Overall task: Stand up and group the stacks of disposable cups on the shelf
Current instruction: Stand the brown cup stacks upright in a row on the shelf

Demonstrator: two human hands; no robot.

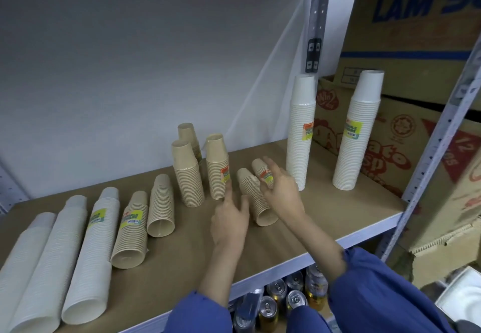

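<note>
On the brown wooden shelf (pixel 338 210), two lying stacks of brown paper cups (pixel 257 202) rest in the middle, just right of three upright brown stacks (pixel 187 176), which they should probably join. The right grip (pixel 282 192) is open, with fingers spread over the farther lying stack. The left grip (pixel 229 218) is open too, one finger at an upright stack, I think to steady it.

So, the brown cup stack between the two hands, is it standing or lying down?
Lying down. The brown stack rests on its side on the shelf, open mouth toward the camera.
</note>
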